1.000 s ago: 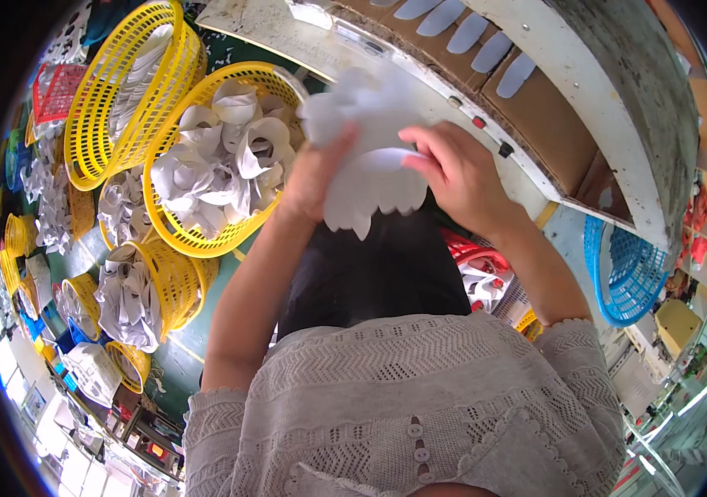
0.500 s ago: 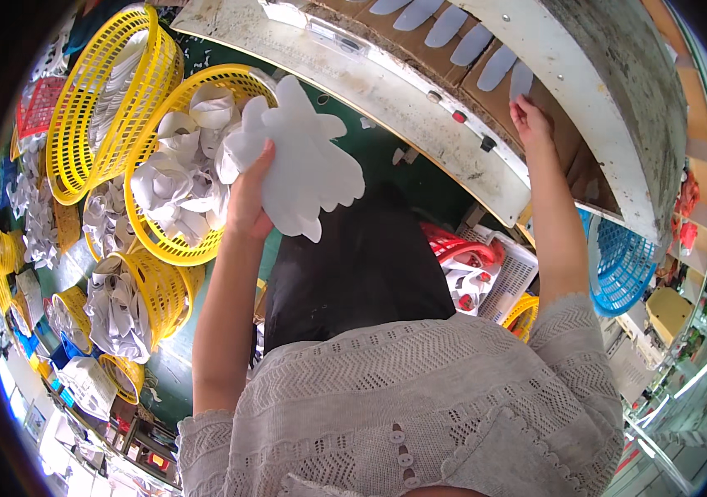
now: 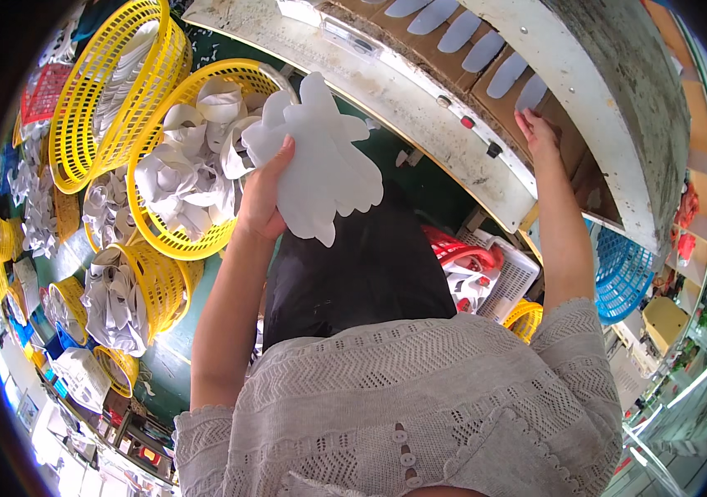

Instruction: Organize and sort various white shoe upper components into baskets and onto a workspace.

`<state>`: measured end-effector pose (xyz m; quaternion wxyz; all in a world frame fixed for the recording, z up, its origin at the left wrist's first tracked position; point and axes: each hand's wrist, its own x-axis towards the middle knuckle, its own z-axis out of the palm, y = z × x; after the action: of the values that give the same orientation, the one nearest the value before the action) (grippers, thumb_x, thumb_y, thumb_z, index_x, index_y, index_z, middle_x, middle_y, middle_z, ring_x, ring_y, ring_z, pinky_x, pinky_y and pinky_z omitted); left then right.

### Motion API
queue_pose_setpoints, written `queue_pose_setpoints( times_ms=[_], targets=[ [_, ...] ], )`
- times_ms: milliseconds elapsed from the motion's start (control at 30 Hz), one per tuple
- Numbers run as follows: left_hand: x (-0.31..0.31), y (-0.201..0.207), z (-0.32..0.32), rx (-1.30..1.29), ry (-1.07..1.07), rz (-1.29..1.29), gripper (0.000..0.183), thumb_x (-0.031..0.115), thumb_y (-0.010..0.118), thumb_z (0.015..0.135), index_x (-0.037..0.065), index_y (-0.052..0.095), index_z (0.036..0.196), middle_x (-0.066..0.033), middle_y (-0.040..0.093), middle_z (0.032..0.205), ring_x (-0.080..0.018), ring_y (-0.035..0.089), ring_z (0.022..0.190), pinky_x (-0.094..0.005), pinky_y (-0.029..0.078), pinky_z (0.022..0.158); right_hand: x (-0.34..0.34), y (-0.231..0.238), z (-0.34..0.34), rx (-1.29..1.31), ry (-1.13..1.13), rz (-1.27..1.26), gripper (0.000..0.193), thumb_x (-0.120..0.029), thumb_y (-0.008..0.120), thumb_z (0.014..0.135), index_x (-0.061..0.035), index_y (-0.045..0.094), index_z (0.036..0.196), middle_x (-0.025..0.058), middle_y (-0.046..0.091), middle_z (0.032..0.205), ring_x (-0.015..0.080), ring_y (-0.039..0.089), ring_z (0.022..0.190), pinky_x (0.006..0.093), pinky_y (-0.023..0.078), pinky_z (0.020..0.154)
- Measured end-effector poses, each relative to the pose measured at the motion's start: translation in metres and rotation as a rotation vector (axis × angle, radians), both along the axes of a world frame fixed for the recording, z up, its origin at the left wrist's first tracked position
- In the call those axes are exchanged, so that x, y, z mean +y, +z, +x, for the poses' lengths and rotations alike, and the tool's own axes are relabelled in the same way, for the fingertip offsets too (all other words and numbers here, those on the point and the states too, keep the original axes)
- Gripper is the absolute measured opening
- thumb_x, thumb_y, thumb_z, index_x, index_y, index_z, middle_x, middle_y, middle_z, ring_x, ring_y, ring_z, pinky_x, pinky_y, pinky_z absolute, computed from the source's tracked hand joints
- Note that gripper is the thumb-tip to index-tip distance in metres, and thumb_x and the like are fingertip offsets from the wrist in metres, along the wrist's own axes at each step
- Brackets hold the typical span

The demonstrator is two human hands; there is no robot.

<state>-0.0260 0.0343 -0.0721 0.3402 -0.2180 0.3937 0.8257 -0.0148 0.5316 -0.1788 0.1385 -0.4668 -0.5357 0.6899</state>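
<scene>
My left hand (image 3: 266, 195) grips a fanned bunch of white insole-shaped sheets (image 3: 320, 174), with the thumb pressed on top of them. The bunch hangs in front of a yellow basket and above my dark-clothed lap. At the upper right, my right hand (image 3: 540, 134) reaches over the brown bed of a machine (image 3: 564, 137). Its fingertips are slightly apart, just at the near end of a pale insole (image 3: 531, 93) lying flat there. Several more insoles (image 3: 482, 52) lie side by side in a row farther left on the bed.
To my left stand a yellow basket (image 3: 139, 207) of crumpled white pieces and a tilted yellow basket (image 3: 62, 137) with stacked flat ones. A white machine hood (image 3: 610, 91) arches beyond my right hand. Low on the right are a red basket (image 3: 453, 248) and a blue basket (image 3: 618, 282).
My right hand has drawn slightly back from the last insole, its fingers loosened from it. The insole row and surroundings have shifted a little in the view. My left hand keeps the bunch.
</scene>
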Motion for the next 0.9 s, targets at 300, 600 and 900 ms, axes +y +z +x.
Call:
queue_pose_setpoints(
  times_ms=[300,600,900],
  targets=[
    [0.003,-0.002,-0.004,-0.007,-0.032,0.04,0.05,0.033,0.059,0.091,-0.001,0.047,0.126,-0.0143,0.057,0.118,-0.0249,0.058,0.105,-0.038,0.049,0.088,-0.033,0.039,0.004,-0.366,0.149,0.625,0.028,-0.021,0.071,0.084,0.0001,0.061,0.099,0.0048,0.061,0.078,0.0146,0.061,0.062,0.0262,0.056,0.056],
    [0.027,0.021,-0.004,0.116,-0.287,0.216,0.089,0.076,0.021,0.084,0.009,0.032,0.141,-0.0132,0.046,0.134,-0.0265,0.047,0.123,-0.0425,0.041,0.101,-0.28,0.151,-0.004,0.412,1.237,0.729,0.035,-0.017,0.072,0.08,-0.0099,0.063,0.113,0.007,0.056,0.097,0.0173,0.057,0.085,0.0285,0.05,0.07],
    [0.035,0.027,-0.012,0.192,-0.383,0.117,0.088,0.076,0.014,0.084,0.011,0.03,0.142,-0.013,0.042,0.136,-0.0275,0.043,0.126,-0.0454,0.038,0.103,-0.299,0.139,-0.016,0.479,1.095,0.796,0.04,-0.017,0.077,0.072,-0.0095,0.061,0.108,0.0091,0.052,0.103,0.0264,0.056,0.094,0.0341,0.049,0.081]
  ],
)
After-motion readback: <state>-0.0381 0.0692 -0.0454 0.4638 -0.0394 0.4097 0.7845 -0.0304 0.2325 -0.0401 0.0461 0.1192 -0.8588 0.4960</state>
